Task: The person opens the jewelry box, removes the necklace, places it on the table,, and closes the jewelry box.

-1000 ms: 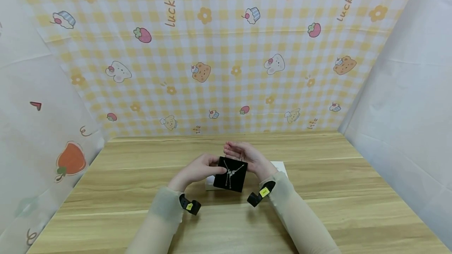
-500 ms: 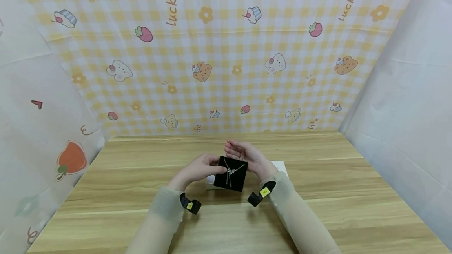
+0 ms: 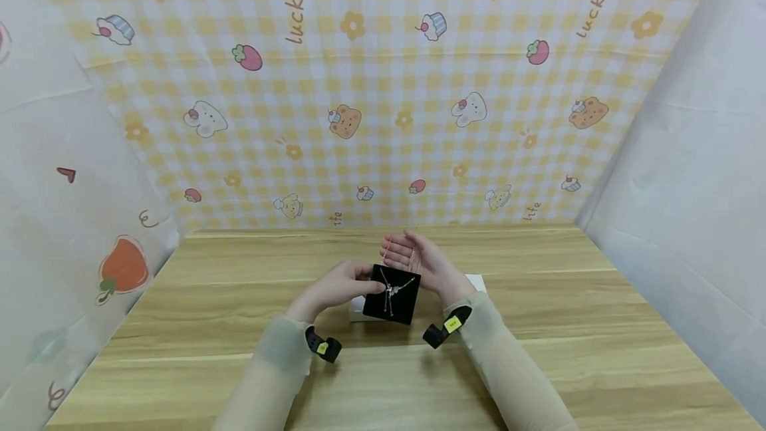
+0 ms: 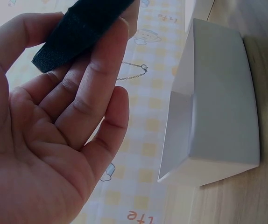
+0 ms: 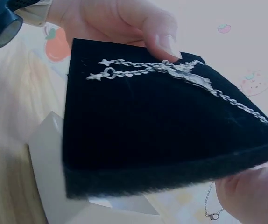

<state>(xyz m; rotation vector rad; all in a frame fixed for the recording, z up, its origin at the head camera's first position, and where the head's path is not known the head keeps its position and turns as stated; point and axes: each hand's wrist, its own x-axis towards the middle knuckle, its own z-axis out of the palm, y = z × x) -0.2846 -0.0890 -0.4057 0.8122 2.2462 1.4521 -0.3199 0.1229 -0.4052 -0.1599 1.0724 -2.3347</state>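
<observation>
My left hand [image 3: 338, 285] pinches a square black velvet pad [image 3: 397, 308] by its left side, thumb on top and fingers beneath. A silver necklace [image 5: 185, 72] lies across the pad's face, with a pendant near the thumb and two short ends tipped with stars. The rest of its chain [image 4: 134, 78] dangles behind the pad, ending in a clasp [image 5: 212, 216]. My right hand [image 3: 431, 268] is at the pad's far right edge, palm showing and fingers extended, with thin strands of chain in front of its fingers.
An open white box [image 4: 225, 98] sits on the wooden table [image 3: 239, 338] just under the pad, partly hidden in the head view. Another white piece [image 3: 477, 283] shows beside my right wrist. A checked cloth [image 3: 383, 85] rises behind the table.
My right hand has lifted slightly and opened further, its fingers more spread behind the pad. The left hand and the pad stay nearly still. The head view has shifted a little.
</observation>
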